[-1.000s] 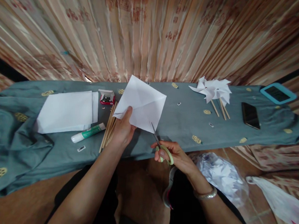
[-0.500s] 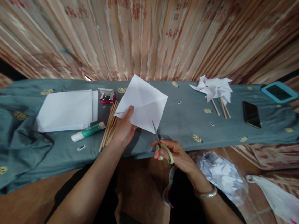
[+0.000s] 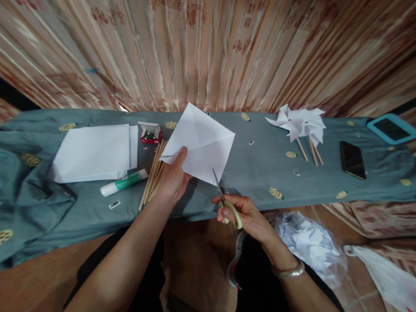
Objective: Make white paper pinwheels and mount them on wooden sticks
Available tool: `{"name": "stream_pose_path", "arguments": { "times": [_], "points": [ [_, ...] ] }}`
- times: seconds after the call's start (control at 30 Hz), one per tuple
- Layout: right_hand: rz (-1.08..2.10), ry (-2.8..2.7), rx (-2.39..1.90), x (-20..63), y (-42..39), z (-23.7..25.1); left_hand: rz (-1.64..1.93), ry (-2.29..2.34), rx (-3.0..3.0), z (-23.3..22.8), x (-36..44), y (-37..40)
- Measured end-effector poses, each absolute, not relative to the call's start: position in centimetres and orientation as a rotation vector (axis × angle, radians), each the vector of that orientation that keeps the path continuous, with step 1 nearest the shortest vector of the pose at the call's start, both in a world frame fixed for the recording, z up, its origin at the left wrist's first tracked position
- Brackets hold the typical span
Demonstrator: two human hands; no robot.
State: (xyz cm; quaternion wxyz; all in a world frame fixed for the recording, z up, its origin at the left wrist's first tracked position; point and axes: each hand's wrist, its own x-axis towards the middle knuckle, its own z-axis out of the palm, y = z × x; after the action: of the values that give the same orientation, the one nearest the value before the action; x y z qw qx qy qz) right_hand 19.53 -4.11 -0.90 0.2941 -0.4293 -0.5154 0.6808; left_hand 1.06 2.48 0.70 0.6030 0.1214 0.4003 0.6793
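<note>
A creased white square of paper (image 3: 202,138) is pinched in my left hand (image 3: 175,180), thumb on top, above the table's front half. My right hand (image 3: 241,214) grips a pair of scissors (image 3: 233,212) by its pale green handles. The blades lie over the paper's lower corner, pointing up and left toward its middle. Below my left hand, several wooden sticks (image 3: 152,178) lie in a bundle. A glue stick (image 3: 125,182) with a green label rests left of them. Beside it is a stack of white paper (image 3: 92,154).
An opened red box (image 3: 150,134) of small metal pieces stands behind the sticks. Paper pinwheels (image 3: 300,122) on sticks, a dark phone (image 3: 352,159) and a blue-framed tablet (image 3: 393,128) lie on the right. A clear bag of paper scraps (image 3: 305,240) sits below the table's front edge.
The view has shifted very slightly. Both hands, the paper and the scissors hold almost the same positions, with the blades still at the lower corner.
</note>
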Motion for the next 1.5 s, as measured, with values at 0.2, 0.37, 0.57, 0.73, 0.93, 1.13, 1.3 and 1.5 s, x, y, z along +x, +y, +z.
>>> {"name": "stream_pose_path", "arguments": {
  "times": [0.2, 0.37, 0.57, 0.73, 0.93, 1.13, 1.3, 1.5],
  "points": [
    [1.836, -1.308, -1.172, 19.4, -4.1, -1.1, 1.572, 0.933, 0.271, 0.9, 1.0, 2.5],
    [1.874, -1.258, -1.182, 19.5, -4.1, -1.2, 1.574, 0.92, 0.276, 0.9, 1.0, 2.4],
    [1.893, -1.202, -1.182, 19.4, -4.1, -1.3, 1.556, 0.928, 0.29, 1.0, 0.9, 2.3],
    [1.898, -1.157, -1.198, 19.3, -4.1, -1.2, 1.555, 0.929, 0.284, 1.1, 0.8, 2.3],
    [1.909, -1.13, -1.199, 19.3, -4.2, -1.4, 1.559, 0.94, 0.263, 1.0, 0.8, 2.4],
    [1.891, -1.153, -1.201, 19.2, -4.2, -1.5, 1.545, 0.929, 0.292, 0.9, 0.8, 2.3],
    [1.816, -1.27, -1.179, 19.1, -4.0, -1.2, 1.539, 0.943, 0.314, 0.4, 1.6, 2.2],
    [1.775, -1.347, -1.182, 19.2, -3.8, -1.1, 1.521, 0.954, 0.355, 0.1, 2.0, 2.1]
  ]
}}
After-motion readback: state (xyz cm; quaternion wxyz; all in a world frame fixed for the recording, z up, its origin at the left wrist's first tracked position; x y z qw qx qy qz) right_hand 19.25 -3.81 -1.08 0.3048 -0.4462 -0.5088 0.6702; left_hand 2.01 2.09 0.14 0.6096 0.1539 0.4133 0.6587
